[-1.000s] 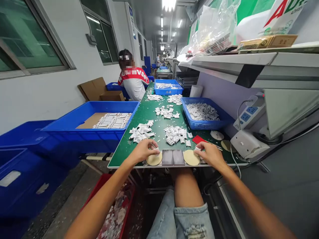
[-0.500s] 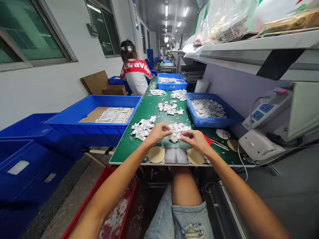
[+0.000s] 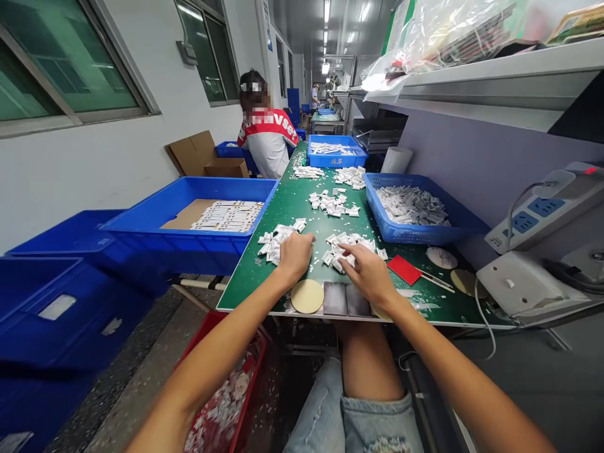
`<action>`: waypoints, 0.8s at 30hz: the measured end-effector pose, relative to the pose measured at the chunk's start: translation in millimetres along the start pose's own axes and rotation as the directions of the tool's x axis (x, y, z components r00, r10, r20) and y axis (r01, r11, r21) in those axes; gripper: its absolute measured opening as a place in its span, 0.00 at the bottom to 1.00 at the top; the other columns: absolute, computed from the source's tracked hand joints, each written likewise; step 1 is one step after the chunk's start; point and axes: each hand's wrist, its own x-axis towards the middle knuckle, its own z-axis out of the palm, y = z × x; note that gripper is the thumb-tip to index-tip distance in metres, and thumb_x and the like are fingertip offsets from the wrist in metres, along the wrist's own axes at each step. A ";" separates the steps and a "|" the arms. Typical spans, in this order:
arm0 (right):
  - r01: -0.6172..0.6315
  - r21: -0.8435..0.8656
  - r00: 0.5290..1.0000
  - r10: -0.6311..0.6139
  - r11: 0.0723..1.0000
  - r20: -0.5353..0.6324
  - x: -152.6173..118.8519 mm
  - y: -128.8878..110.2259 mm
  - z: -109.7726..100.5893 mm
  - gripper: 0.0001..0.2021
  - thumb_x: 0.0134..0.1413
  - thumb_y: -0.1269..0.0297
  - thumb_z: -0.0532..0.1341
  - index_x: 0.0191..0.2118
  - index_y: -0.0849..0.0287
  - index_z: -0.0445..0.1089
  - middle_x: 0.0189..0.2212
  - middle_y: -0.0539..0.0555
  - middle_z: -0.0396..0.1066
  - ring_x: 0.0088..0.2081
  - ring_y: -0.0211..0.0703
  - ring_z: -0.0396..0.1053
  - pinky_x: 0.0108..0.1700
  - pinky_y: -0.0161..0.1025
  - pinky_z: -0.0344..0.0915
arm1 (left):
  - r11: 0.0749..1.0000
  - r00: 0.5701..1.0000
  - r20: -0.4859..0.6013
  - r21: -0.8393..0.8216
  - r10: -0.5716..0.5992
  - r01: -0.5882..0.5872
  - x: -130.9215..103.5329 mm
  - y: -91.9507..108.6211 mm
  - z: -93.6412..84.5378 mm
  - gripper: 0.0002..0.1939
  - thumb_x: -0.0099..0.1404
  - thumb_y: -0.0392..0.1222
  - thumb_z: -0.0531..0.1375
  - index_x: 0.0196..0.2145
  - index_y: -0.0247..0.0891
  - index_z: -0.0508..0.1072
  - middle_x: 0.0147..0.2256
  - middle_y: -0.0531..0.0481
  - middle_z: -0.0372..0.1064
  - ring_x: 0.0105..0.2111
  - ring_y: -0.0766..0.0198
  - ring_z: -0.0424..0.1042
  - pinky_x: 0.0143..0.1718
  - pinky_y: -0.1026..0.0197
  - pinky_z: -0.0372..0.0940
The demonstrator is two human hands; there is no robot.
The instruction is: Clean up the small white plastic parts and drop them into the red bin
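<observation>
My left hand (image 3: 296, 256) is closed, thumb side up, at the right edge of the left pile of small white plastic pieces (image 3: 270, 245). Whatever its fingers hold is hidden. Over the near side of the middle pile of white pieces (image 3: 349, 242), my right hand (image 3: 367, 272) has its fingers apart, the tips at the pieces. Both piles lie on the green tabletop (image 3: 250, 286). Along the front edge are a round tan disc (image 3: 307, 296) and two grey square pads (image 3: 335, 299). My right wrist covers most of a second disc.
To the right stand a blue basket (image 3: 401, 236) of white pieces, a red square (image 3: 404, 270), thin sticks (image 3: 438, 281) and a power strip (image 3: 533, 211). A blue bin (image 3: 189, 242) is at left, a red bin (image 3: 252, 402) below. A person (image 3: 268, 135) sits farther back.
My left hand has moved from the middle pile to the left pile and its fingers have curled in. My right hand stays at the middle pile, fingers spread wider. The view has shifted slightly.
</observation>
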 end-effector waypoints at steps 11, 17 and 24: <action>0.248 -0.088 0.934 -0.262 0.965 -0.243 -23.3 -9.3 -2.6 0.19 0.63 0.69 0.55 0.59 0.59 0.65 0.48 0.59 0.74 0.46 0.47 0.73 0.48 0.42 0.67 | 0.784 0.851 0.491 -0.596 0.185 0.173 -25.3 39.5 -43.0 0.19 0.63 0.50 0.59 0.47 0.38 0.74 0.43 0.43 0.75 0.39 0.60 0.74 0.33 0.63 0.64; -0.279 0.351 0.882 0.383 0.894 -0.274 -63.5 15.6 -33.0 0.13 0.66 0.60 0.52 0.47 0.56 0.71 0.36 0.52 0.76 0.36 0.42 0.73 0.40 0.38 0.67 | 0.992 0.996 0.086 0.123 0.019 -0.029 77.7 -1.6 -43.4 0.16 0.64 0.43 0.60 0.48 0.36 0.73 0.47 0.41 0.74 0.46 0.56 0.71 0.49 0.55 0.62; -0.365 0.260 0.896 0.413 0.894 -0.163 -87.6 16.0 -58.6 0.14 0.64 0.57 0.54 0.46 0.56 0.73 0.41 0.54 0.72 0.40 0.43 0.69 0.40 0.38 0.64 | 0.981 0.992 0.095 0.185 -0.080 0.062 138.3 -22.2 -4.9 0.08 0.61 0.39 0.62 0.35 0.31 0.74 0.40 0.42 0.75 0.43 0.58 0.70 0.49 0.51 0.62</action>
